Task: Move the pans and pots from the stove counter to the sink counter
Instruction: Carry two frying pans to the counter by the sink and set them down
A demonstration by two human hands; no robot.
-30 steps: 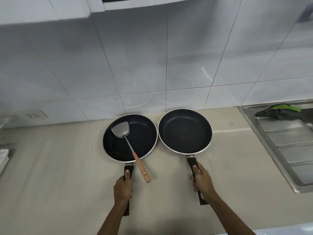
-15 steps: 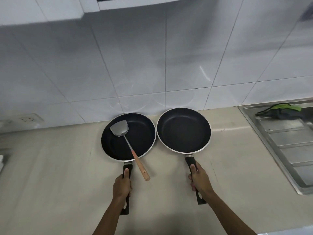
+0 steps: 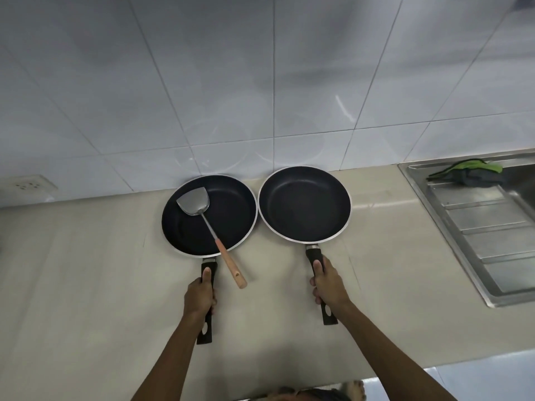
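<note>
Pans sit side by side near the sink [image 3: 474,233], left hand [image 3: 199,296] gripping the spatula [image 3: 202,218] pan [image 3: 208,215], right hand [image 3: 328,285] gripping the empty pan [image 3: 304,204], likely for setting down.

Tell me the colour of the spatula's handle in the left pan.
Light wooden tan, on the spatula's handle; the head view shows it.

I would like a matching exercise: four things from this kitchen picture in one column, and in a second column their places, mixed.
Things:
1. spatula
2. green cloth
3. left hand
4. wall socket

Places:
A. on the sink drainer
B. on the tiles at far left
C. inside the left pan
D. around a black pan handle

Pairs: 1-C, 2-A, 3-D, 4-B
</note>
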